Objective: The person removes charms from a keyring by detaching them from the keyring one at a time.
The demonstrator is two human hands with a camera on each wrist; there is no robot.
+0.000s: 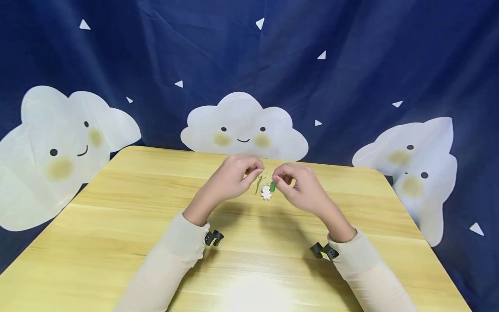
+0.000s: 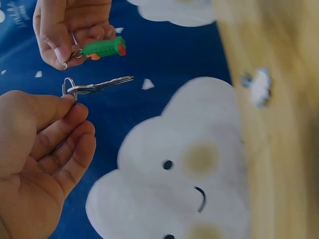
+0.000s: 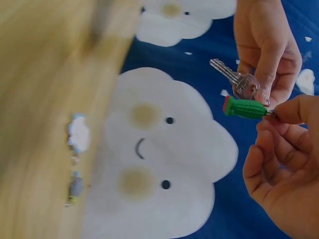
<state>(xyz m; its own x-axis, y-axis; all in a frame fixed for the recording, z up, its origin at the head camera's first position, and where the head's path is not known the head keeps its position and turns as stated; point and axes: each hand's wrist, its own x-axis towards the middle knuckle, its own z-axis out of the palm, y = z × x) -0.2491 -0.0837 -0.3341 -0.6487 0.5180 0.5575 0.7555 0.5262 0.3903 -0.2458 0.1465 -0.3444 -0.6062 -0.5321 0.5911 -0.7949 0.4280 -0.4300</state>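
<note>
Both hands hover close together over the middle of a wooden table. My left hand pinches a metal key ring between thumb and fingers. A silver key hangs from that ring. Just beside it, my right hand pinches the small ring of a green cactus-shaped charm. The charm and the key are a short gap apart. A small white charm lies blurred on the table below the hands.
A dark blue backdrop with smiling white clouds hangs behind and around the table. A tiny grey-green piece lies near the white charm. Black camera mounts sit at both cream sleeves.
</note>
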